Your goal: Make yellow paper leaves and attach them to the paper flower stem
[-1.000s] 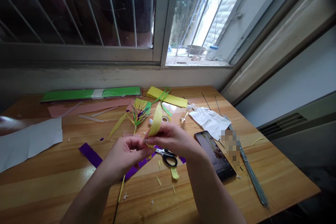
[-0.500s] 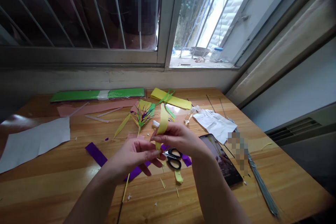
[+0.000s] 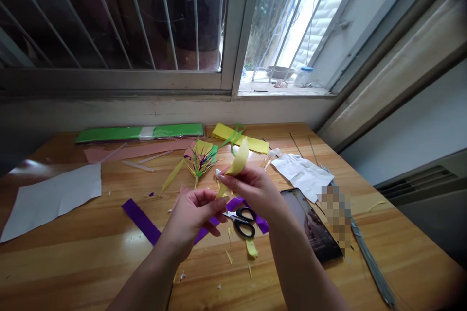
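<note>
A curved strip of yellow crepe paper (image 3: 239, 159) is pinched between both hands above the table. My left hand (image 3: 199, 211) grips its lower end between thumb and fingers. Higher up, my right hand (image 3: 250, 188) holds the strip, whose pointed tip rises free above the fingers. Beneath the hands lie black-handled scissors (image 3: 245, 222) and purple paper strips (image 3: 140, 221). Just behind my left hand is a paper flower (image 3: 200, 161) with thin yellow, green and purple strands; my hand and forearm hide part of its stem.
A phone (image 3: 310, 223) lies right of my right forearm, near a crumpled white cloth (image 3: 302, 175) and a bundle of grey wires (image 3: 370, 262). Green paper in plastic (image 3: 171, 131) and folded yellow paper (image 3: 255, 142) lie along the back. A white sheet (image 3: 54, 199) is at left.
The yellow strip has tilted to the right, and its free tip now leans over my right fingers. Both hands keep hold of it. The whole view has shifted slightly.
</note>
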The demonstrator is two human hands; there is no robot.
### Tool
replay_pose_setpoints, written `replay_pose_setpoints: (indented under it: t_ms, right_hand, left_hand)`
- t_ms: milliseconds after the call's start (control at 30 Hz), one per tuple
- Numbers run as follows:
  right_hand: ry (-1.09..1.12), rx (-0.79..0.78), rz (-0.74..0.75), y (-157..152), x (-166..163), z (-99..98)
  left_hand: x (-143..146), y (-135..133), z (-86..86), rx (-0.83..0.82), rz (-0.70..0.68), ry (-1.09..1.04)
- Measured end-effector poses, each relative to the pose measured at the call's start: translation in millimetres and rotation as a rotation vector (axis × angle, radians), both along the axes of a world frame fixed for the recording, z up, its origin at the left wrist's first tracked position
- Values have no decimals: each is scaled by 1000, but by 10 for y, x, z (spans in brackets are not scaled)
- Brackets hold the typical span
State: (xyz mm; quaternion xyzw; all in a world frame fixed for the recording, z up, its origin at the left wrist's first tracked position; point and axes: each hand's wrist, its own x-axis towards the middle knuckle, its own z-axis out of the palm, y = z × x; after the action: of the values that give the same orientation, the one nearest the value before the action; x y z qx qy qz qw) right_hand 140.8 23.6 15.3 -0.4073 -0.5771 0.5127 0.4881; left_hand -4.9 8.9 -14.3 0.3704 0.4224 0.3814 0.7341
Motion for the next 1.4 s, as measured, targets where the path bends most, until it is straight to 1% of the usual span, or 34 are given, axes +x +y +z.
replay_pose_setpoints:
  t_ms: [300,533,733,867,1033,1133,1267,1400]
  right_hand:
    - [-76,-5,10,1,33,-21]
    - [-40,-18,32,14,50,-35]
    - [3,-46,67,22,83,-41]
    - [-18,-79,107,28,93,-52]
    - [-27,-121,122,31,78,-35]
    - [-15,-134,129,33,77,-20]
    - [18,-119,187,42,92,-20]
    - [72,-118,253,48,99,-21]
  left_hand:
    - [-21,19,59,-4,-56,54]
    - [-15,5,43,54,-59,85]
    - [-41,18,76,111,-126,106]
    - [-58,24,72,126,-146,158]
    - [-34,17,64,82,-101,193]
    - [-39,22,75,34,-93,171]
    - [-73,39,58,-34,-157,116]
    - [-84,43,23,-60,-213,60]
